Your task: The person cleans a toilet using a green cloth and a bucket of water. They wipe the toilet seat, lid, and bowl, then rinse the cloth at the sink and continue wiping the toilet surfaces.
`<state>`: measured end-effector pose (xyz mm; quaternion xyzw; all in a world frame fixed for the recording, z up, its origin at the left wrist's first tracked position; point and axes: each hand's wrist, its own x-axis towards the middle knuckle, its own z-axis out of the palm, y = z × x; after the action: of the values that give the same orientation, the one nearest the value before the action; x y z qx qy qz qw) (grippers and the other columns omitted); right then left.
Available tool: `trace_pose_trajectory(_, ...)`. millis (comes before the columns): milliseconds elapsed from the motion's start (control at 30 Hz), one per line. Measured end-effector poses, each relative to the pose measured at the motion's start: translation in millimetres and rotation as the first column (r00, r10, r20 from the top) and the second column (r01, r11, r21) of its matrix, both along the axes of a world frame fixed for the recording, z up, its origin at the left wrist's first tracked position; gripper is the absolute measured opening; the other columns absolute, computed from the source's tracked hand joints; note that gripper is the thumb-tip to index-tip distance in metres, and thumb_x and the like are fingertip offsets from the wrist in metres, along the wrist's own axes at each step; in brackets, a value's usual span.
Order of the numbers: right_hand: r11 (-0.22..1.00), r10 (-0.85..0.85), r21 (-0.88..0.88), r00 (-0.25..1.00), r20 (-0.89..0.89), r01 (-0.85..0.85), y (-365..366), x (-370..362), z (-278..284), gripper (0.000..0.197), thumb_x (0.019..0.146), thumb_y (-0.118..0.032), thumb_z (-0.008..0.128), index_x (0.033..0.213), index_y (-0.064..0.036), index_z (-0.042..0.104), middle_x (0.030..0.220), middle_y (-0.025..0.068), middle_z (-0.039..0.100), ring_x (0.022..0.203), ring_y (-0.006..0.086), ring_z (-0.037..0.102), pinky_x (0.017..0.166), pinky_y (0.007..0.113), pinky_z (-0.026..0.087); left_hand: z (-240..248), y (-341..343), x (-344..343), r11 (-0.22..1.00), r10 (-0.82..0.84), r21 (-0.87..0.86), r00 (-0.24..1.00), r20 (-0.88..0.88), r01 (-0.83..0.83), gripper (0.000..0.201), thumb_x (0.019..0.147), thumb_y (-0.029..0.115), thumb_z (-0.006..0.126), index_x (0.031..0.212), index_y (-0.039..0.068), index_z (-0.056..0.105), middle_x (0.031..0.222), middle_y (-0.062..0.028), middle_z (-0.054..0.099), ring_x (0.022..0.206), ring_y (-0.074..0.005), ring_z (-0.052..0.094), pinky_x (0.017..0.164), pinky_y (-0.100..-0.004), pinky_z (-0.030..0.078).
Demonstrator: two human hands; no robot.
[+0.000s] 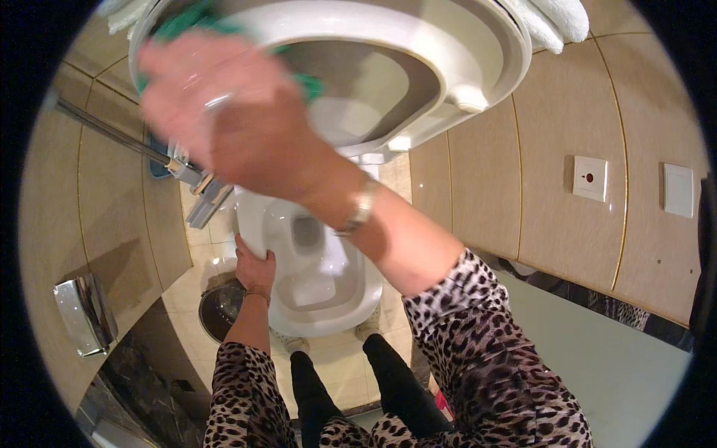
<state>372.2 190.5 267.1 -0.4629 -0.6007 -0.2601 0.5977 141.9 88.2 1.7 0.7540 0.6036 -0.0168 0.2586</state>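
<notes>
My right hand (224, 112), smeared by motion, presses a bunched green cloth (308, 87) against the upper left of the raised white toilet seat (351, 24). Parts of the cloth stick out above and beside the fingers; the palm side is hidden. Lower down, my left hand (255, 270) is closed on the left rim of the white toilet bowl (302, 327). Inside the bowl, shiny wet-looking spots show. My right forearm crosses over the bowl's far end.
A dark round bin (220, 310) stands left of the bowl. A long-handled mop (190, 175) leans at the left wall. On that wall is a chrome paper holder (84, 313). White towels (549, 22) lie at top right. A wall button plate (590, 178) is at right.
</notes>
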Motion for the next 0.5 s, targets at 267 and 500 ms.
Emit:
trace_pose_trajectory(267,0.968,-0.112,-0.198,0.971,0.21,0.155,-25.4,28.8,12.8,0.02,0.079,-0.017,0.063,0.099,-0.0135,0.065,0.109,0.0039,0.062,0.1,0.0236,0.058,0.092,0.04,0.043,1.0,0.4,4.1,0.999,-0.01,-0.04,1.0,0.01,0.01,0.09,0.072,0.026,0.073,0.144,0.006,0.024,0.114,-0.0217,0.056,0.096,-0.0398,0.062,0.081,-0.0476,0.053)
trace_pose_trajectory(500,0.943,-0.318,-0.011,0.909,0.271,0.333,-21.9,32.2,-15.2,0.055,0.076,-0.011,0.069,0.13,-0.0178,0.058,0.127,0.0143,0.055,0.113,0.0307,0.055,0.103,0.046,0.037,-4.8,-3.0,3.7,0.999,-0.046,0.004,0.999,0.018,0.046,0.092,0.072,0.027,0.073,0.145,0.006,0.022,0.113,-0.021,0.055,0.096,-0.0389,0.061,0.079,-0.0477,0.053)
